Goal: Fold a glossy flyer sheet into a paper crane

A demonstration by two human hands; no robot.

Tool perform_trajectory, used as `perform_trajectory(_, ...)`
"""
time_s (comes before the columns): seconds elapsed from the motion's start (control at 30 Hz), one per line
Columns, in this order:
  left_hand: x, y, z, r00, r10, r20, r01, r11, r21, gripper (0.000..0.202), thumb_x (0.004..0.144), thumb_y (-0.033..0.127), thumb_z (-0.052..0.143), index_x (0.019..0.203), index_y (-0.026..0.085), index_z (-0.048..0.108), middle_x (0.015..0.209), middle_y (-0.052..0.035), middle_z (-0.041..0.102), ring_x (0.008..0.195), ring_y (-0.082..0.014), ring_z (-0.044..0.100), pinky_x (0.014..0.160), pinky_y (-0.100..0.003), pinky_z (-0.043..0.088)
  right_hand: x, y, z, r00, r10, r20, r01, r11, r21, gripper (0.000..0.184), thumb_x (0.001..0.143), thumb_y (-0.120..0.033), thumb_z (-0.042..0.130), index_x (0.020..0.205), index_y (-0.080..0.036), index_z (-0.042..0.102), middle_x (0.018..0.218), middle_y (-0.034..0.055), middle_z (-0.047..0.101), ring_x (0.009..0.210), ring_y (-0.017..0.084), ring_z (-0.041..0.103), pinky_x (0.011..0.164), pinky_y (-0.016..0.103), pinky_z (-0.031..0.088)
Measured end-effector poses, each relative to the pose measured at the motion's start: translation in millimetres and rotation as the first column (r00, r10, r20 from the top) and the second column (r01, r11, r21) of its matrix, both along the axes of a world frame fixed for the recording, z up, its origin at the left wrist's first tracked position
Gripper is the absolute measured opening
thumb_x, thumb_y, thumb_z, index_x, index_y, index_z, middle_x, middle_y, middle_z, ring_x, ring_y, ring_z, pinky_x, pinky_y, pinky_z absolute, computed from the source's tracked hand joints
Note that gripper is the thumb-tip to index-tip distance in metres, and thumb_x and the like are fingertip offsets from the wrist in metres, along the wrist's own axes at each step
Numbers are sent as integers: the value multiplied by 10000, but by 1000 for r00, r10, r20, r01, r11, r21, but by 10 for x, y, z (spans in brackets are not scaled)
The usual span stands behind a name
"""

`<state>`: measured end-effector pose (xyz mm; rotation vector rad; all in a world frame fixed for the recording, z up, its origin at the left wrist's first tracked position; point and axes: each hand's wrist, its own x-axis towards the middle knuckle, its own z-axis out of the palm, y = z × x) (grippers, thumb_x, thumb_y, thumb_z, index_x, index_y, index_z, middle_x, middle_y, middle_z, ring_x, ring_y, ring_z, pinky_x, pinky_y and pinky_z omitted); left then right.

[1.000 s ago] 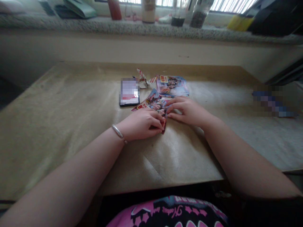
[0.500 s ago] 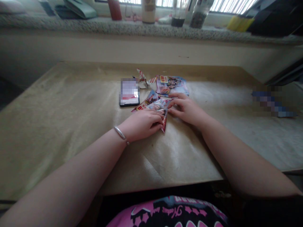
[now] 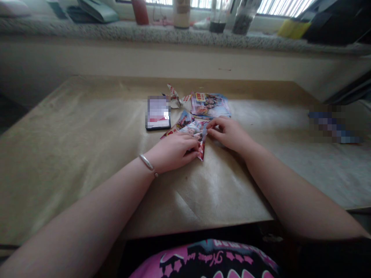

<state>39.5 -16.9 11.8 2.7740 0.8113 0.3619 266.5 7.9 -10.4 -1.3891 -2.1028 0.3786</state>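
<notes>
A folded glossy printed leaflet lies on the table, creased into a pointed shape. My left hand rests across its lower left part, palm down, with its fingers laid over the paper and the thumb near the lower tip. A silver bangle circles that wrist. My right hand is at the leaflet's right edge, thumb and index finger pinched together on the paper. Just behind the hands is a stack of similar printed leaflets.
A phone-like device with a blurred screen lies left of the leaflets. Behind it stands a folded white-and-red paper piece. A blurred blue item sits at far right. Bottles, including a red one, line the stone windowsill.
My right hand's fingers have drawn together into a pinch at the leaflet's right edge. The leaflet's lower tip has shifted slightly right. My left hand has barely moved.
</notes>
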Motion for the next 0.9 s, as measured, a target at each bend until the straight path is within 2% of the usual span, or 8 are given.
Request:
perform_trajectory(0.1,-5,-4,8,1000,-1,-8,1,1000,-24,228,938,294,495,1004,173,677,1118,-65,697,1071,-213,629,993,-371,471,-2,10,-7,999,-21,-36,19,999,-36,166,833,-265,568,845,-180,709,899,61,711,840,204,622,805,342,462)
perform_trajectory(0.3,-11,-16,11,999,-20,29,21,999,-37,206,935,286,509,999,180,673,1184,-50,678,1135,-202,603,1035,-353,448,-18,13,-1,990,-107,-93,99,991,-86,192,839,-231,564,873,-190,748,945,60,753,906,216,663,855,359,481)
perform_trajectory(0.6,-19,-1,-29,999,-18,37,19,999,-38,250,952,318,485,1060,191,671,1268,-54,649,1252,-210,551,1086,-376,424,-24,79,-75,960,-150,-238,124,985,-119,193,817,-252,591,922,-206,746,902,42,753,778,191,660,807,375,518)
perform_trajectory(0.7,-20,2,-34,999,-22,34,23,999,-27,239,948,311,494,1058,203,677,1283,-49,642,1242,-207,560,1081,-367,431,-20,84,-78,938,-157,-310,118,983,-139,240,810,-259,591,1014,-209,709,792,17,720,688,165,641,738,354,532)
perform_trajectory(0.8,-23,6,-42,999,-39,37,40,999,-21,235,945,301,500,1071,213,678,1284,-44,641,1231,-202,569,1078,-358,436,-27,67,-66,904,-164,-395,104,980,-169,368,789,-290,626,1150,-217,619,683,-28,659,627,147,629,675,321,538)
perform_trajectory(0.9,-26,5,-50,999,-26,28,27,999,-23,257,942,300,502,1109,214,677,1320,-56,619,1240,-213,564,1080,-371,439,-38,52,-60,877,-182,-445,95,973,-209,396,778,-341,650,1152,-233,573,683,-35,658,647,153,648,632,306,538)
